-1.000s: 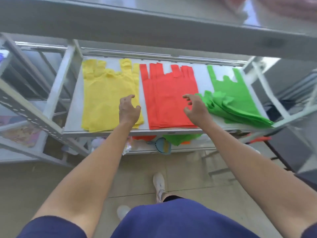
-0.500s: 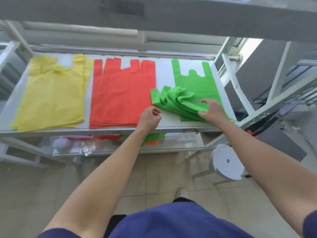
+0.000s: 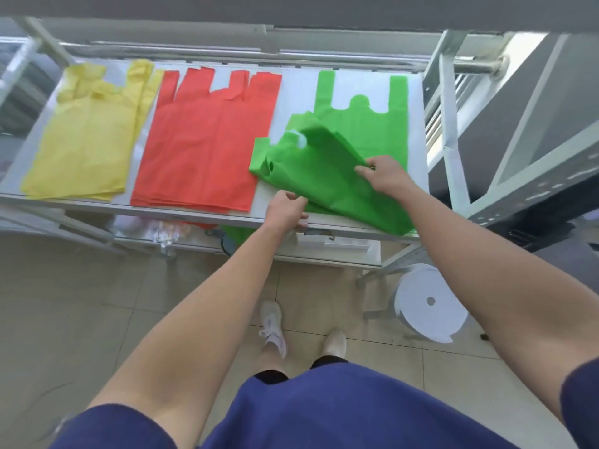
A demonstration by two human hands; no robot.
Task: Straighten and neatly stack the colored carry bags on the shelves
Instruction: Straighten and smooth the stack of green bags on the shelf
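Left hand (image 3: 287,211) pinches the near edge of the loose green bags (image 3: 324,170); right hand (image 3: 387,176) grips their right side. The bundle lies between both hands, over a flat green bag (image 3: 366,124) at the shelf's (image 3: 181,212) right front corner. Red stack (image 3: 207,140) lies mid-shelf, yellow stack (image 3: 87,134) at the left end.

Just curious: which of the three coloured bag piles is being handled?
The green pile, at the right end: both the left hand and right hand grip its crumpled top bags. The yellow pile and red pile lie flat, untouched.
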